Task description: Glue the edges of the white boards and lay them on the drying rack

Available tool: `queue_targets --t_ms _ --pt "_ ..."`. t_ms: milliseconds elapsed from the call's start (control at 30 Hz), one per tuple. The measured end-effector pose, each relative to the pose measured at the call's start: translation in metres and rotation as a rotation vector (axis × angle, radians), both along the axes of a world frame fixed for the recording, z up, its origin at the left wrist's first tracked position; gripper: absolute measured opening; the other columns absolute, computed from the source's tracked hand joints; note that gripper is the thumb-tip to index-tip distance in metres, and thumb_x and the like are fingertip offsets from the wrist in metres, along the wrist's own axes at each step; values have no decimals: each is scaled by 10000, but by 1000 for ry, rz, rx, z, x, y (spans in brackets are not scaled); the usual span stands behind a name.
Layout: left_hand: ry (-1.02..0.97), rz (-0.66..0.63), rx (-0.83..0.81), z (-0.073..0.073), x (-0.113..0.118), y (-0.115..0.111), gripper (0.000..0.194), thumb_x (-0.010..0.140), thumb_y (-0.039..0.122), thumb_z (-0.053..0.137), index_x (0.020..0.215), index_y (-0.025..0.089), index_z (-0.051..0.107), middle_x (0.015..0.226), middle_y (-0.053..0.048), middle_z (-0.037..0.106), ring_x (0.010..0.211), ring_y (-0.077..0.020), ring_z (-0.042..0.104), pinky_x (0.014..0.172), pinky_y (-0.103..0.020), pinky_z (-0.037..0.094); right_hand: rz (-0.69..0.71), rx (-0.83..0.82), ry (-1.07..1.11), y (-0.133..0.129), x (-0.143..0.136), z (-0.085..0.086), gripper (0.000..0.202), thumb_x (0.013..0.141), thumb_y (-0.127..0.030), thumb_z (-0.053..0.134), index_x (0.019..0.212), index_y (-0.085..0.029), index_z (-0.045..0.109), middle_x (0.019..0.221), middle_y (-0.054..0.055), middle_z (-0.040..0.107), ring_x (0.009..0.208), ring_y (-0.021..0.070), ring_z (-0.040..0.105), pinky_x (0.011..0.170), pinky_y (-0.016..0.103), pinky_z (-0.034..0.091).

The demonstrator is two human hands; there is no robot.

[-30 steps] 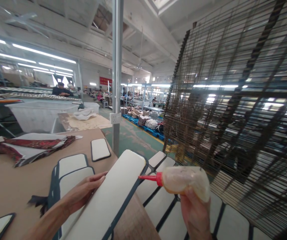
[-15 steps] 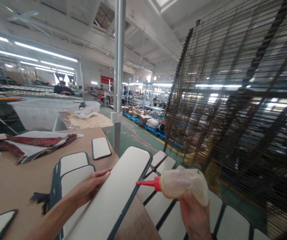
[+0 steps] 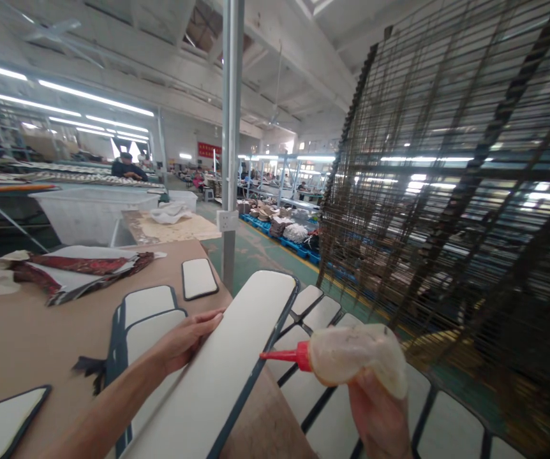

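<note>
A long cream panel with a dark blue edge (image 3: 237,344) slants across the middle of the view. My left hand (image 3: 191,341) grips its left side, thumb on top and fingers curled underneath. In my right hand (image 3: 380,411) is a translucent squeeze bottle (image 3: 356,357), lying sideways with the fingers wrapped round it from below. Its red nozzle (image 3: 284,355) points left, with the tip at the panel's right edge, over the dark border. Under my left arm lie similar dark-edged panels (image 3: 148,306), partly hidden.
A small dark-edged panel (image 3: 200,278) lies on the brown tabletop (image 3: 78,338), near a folded patterned cloth (image 3: 93,264). More panels (image 3: 332,414) lie in rows at right, below a tall wire rack (image 3: 428,178). A metal post (image 3: 230,146) stands beyond the table.
The nozzle tip has shifted slightly down along the panel's right edge. The view has turned a little left, so the surroundings sit further right. Both hands keep their hold.
</note>
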State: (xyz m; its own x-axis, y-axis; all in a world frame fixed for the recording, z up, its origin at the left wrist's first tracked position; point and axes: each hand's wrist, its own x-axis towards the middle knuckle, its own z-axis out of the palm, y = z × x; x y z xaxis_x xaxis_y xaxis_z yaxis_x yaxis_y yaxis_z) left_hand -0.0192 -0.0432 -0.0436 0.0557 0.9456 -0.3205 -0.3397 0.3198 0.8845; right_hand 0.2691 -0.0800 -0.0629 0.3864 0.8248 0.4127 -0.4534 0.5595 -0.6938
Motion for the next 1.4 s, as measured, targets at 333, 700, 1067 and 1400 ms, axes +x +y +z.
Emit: queue_targets --t_ms 333,700,1067,1400 --pt "29 -20 24 6 5 11 305 894 122 534 1188 75 600 755 -103 759 548 -159 688 464 -208 539 25 5 -20 -7 -5 8 470 630 -306 849 1058 -228 671 902 72 733 880 264 690 747 360 587" --pt "22 19 22 12 6 24 337 787 139 693 1116 81 654 693 -78 751 516 -172 676 439 -229 544 54 -61 -7 -13 -3 0 591 607 -334 849 1146 -241 624 917 82 730 874 289 687 743 404 586" --pt "39 70 34 17 7 36 360 774 189 716 1111 75 662 661 -70 741 495 -169 658 438 -235 533 151 -66 -69 -26 -6 0 502 719 -328 793 1179 -277 601 1055 79 711 976 298 668 862 461 549" --pt "62 107 29 22 3 42 311 790 185 703 1078 74 673 598 -40 716 441 -149 624 400 -213 497 245 -46 -114 -26 -7 -14 550 690 -327 801 1194 -240 598 1046 121 711 956 354 676 811 505 568"
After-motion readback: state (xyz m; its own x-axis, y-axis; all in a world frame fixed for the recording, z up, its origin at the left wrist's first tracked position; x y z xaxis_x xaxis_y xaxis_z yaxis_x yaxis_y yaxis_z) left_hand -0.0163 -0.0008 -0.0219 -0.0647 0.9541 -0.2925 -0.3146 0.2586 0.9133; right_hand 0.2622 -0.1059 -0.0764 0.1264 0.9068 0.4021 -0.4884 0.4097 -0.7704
